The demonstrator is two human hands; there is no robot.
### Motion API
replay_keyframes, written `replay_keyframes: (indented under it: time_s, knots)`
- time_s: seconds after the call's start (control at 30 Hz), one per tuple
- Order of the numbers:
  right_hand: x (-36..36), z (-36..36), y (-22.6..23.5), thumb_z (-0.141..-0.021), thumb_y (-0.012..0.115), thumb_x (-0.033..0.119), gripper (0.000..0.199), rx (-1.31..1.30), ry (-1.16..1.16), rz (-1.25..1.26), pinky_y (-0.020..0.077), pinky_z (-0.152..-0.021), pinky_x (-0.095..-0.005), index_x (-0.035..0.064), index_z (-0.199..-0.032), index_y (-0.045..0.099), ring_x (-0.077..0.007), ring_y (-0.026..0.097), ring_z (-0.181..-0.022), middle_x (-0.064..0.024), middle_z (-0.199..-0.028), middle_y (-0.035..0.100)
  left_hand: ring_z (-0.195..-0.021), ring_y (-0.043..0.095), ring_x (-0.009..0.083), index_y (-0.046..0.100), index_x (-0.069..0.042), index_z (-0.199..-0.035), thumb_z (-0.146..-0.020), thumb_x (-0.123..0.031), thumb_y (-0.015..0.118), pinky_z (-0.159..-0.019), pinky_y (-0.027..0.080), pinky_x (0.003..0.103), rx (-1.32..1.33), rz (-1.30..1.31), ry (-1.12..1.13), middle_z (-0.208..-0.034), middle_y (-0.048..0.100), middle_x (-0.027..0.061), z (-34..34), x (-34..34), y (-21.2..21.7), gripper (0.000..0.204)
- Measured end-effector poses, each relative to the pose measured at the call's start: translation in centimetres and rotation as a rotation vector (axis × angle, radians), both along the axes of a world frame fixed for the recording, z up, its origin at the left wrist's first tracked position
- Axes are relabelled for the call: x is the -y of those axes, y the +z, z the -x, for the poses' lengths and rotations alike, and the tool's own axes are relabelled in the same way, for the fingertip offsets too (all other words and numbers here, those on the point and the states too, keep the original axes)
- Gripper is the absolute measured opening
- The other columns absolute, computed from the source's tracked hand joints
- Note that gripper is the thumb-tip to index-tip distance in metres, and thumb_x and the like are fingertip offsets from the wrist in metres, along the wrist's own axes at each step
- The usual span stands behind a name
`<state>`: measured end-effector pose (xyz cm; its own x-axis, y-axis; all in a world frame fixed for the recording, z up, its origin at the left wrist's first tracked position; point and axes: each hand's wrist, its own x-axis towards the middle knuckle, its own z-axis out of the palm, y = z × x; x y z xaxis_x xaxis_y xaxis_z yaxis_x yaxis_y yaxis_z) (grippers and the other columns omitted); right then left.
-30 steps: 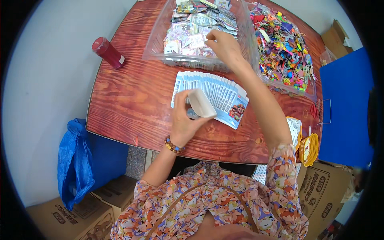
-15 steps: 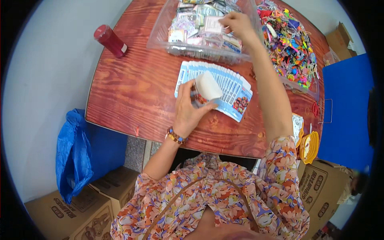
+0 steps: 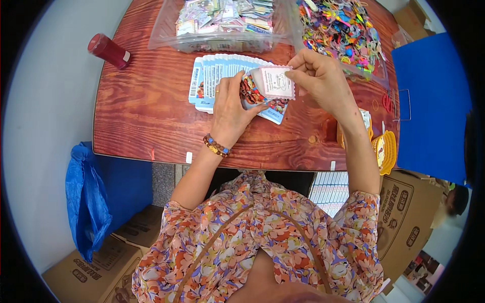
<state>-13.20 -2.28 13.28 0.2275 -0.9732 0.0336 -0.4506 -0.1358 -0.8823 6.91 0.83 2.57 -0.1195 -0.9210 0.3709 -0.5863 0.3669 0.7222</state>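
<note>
Reddish-brown wooden table (image 3: 151, 121) carries one fanned row of blue-edged printed cards (image 3: 217, 76), one clear plastic bag of mixed packets (image 3: 222, 25), one clear bag of bright multicoloured small pieces (image 3: 343, 30) and one red cylindrical bottle (image 3: 108, 50) lying near the left edge. Two bare hands work over the fan. One small white packet with pink scalloped edges and a faint printed drawing (image 3: 277, 82) is held above the right end of the fan, tilted slightly. The right hand (image 3: 323, 81) pinches its right edge between thumb and fingers; the left hand (image 3: 232, 108), with a beaded bracelet at the wrist, rests on the cards with its fingers closed on the packet's left side. Half a second ago the right hand was up in the bag of packets and the left alone held the white packet; now both hands meet on it.
</note>
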Motion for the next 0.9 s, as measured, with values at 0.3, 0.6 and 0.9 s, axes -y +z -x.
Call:
replay_keyframes:
  time_s: [0.3,0.6,0.9]
  knots:
    - [0.1,0.5,-3.1,-0.088,0.065,0.012,0.014,-0.446,0.025,0.25,0.0479,-0.055,-0.0349,0.0017,-0.097,0.064,-0.023,0.065,-0.06,-0.0142,-0.067,0.064,-0.102,0.055,0.0333,0.047,-0.001,-0.134,-0.062,-0.019,0.089,-0.09,0.048,0.041,0.11,0.03,-0.151,-0.11,0.053,0.0157,1.2,-0.3,0.2,0.085]
    - [-0.7,2.7,-4.0,-0.088,0.067,0.019,0.02,-0.499,-0.082,0.297,0.0514,-0.063,-0.041,0.0023,-0.099,0.065,-0.0317,0.069,-0.071,-0.0169,-0.075,0.069,-0.104,0.052,0.0374,0.048,0.0,-0.132,-0.064,-0.017,0.088,-0.091,0.046,0.045,0.112,-0.057,-0.172,-0.113,0.053,0.0184,2.2,0.5,-0.3,0.08]
    - [11.2,14.1,-5.2,-0.085,0.062,0.022,0.02,-1.062,-0.284,0.155,0.0517,-0.071,-0.0432,0.0091,-0.097,0.072,-0.0274,0.07,-0.083,-0.0121,-0.088,0.072,-0.107,0.052,0.0358,0.049,-0.001,-0.129,-0.066,-0.019,0.087,-0.091,0.046,0.044,0.081,-0.112,-0.158,-0.114,0.052,0.017,2.5,0.4,0.6,0.076]
